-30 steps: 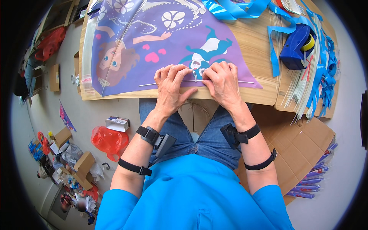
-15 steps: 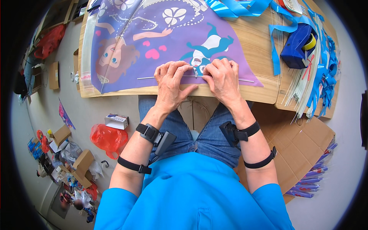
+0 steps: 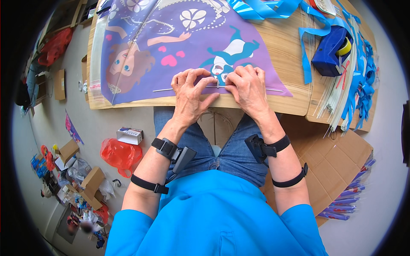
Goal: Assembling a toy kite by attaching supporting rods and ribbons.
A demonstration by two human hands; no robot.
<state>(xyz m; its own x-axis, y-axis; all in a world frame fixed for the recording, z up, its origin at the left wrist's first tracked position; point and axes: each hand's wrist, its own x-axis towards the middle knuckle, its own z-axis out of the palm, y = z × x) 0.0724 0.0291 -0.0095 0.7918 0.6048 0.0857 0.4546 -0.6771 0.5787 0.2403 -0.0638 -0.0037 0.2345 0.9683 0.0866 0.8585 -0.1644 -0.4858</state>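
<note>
A purple kite sail printed with cartoon figures lies flat on the wooden table in front of me. Across its near edge runs a thin pale rod, both ends showing past my hands. My left hand has its fingers curled down over the rod, the thumb held away below. Just beside it, my right hand pinches the rod between thumb and fingers. A small upright fitting sits on the rod in the gap between them. Fingertips hide part of the rod.
Blue ribbons, a bundle of thin white rods and a blue tape dispenser lie on the table's right side. A cardboard sheet is below right. A red plastic bag and a small box are on the floor.
My left index fingertip has come down slightly toward the rod, and the small fitting shows more plainly. Both hands otherwise stay in almost the same place; the sail lies as before.
</note>
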